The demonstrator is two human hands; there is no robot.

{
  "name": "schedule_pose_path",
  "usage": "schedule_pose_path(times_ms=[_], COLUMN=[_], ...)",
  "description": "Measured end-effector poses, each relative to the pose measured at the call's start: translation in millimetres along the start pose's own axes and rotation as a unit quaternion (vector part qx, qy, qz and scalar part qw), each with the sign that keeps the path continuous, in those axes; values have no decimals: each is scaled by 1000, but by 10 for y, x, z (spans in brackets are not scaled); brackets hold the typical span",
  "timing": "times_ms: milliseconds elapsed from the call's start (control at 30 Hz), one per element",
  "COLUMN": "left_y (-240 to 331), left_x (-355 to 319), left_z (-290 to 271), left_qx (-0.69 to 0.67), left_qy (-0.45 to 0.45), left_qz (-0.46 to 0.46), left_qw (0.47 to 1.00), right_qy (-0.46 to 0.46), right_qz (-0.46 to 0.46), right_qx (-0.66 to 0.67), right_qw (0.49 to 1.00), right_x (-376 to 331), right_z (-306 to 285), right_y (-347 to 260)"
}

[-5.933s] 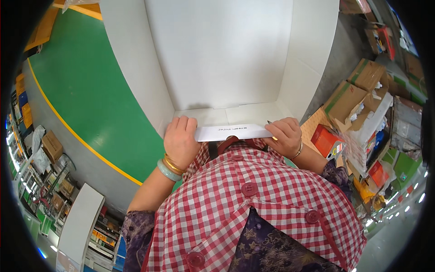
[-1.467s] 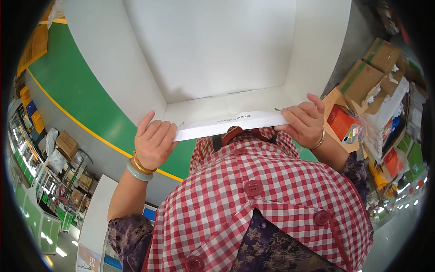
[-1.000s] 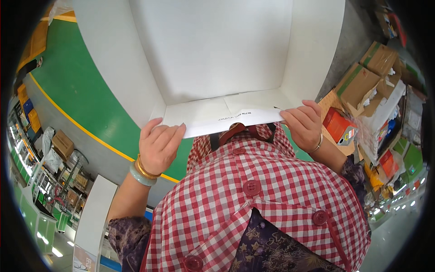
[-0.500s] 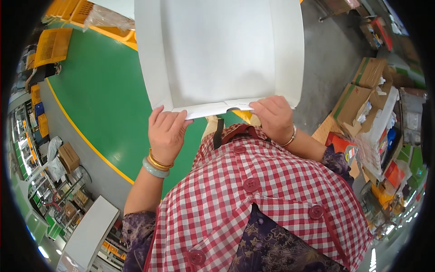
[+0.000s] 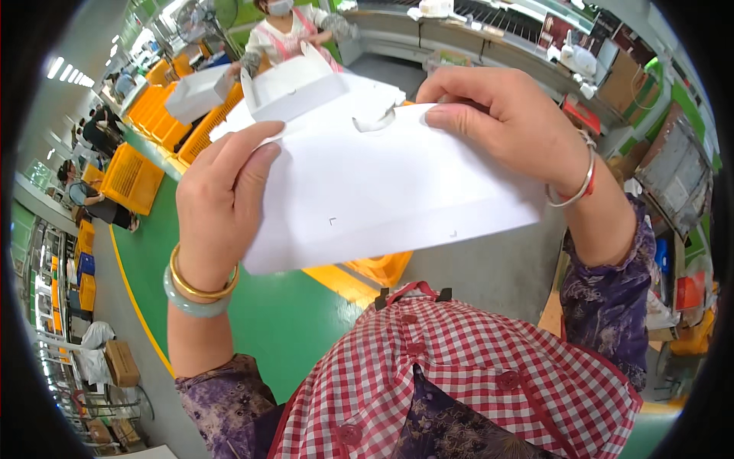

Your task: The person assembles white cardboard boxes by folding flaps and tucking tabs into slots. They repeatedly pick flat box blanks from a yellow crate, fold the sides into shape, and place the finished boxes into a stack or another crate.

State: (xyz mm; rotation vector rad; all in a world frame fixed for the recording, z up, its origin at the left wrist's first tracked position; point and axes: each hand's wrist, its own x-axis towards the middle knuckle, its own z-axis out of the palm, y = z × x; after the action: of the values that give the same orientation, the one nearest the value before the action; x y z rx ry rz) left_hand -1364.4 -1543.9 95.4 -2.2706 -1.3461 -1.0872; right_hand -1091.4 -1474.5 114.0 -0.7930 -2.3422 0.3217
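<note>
– Against a green floor (image 5: 283, 325), what is hanging up front?
– A white cardboard carton (image 5: 390, 180), leaning ahead of a red gingham apron (image 5: 459, 375)
– Which grip is going where?
– The left hand (image 5: 218, 195) is clamping its upper left corner; the right hand (image 5: 516, 126) is pinching the rim beyond a semicircular notch (image 5: 375, 124)
– What is helping?
– Keeping both thumbs (image 5: 462, 121) flat, gripping evenly, likely sparing the panel creases

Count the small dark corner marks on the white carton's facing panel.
2 visible on the white carton: a left mark above the panel's lower edge, a right mark closer to that edge. Others may be hidden under the left hand or right hand.
</note>
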Motion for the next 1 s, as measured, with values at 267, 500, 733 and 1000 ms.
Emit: schedule_pose_path(times_ms=[267,500,733,1000], left_y=[655,790,1056,1147], left_x=[-331,459,503,-689], left_z=[-205,474,1530,1850], left_qx=[-41,-251,-320,-373], left_qy=[-75,-58,-212,-398], left_qz=[26,151,241,314], left_qw=[996,954,891,777], right_qy=[-83,34,56,22], right_qz=[37,211,454,608], right_qx=[42,27,75,19], right_qw=[995,977,886,793], right_x=[-875,-1387,-2296,-3101], right_z=[-218,-815,-354,911], right_y=[-416,-518,-233,-1185])
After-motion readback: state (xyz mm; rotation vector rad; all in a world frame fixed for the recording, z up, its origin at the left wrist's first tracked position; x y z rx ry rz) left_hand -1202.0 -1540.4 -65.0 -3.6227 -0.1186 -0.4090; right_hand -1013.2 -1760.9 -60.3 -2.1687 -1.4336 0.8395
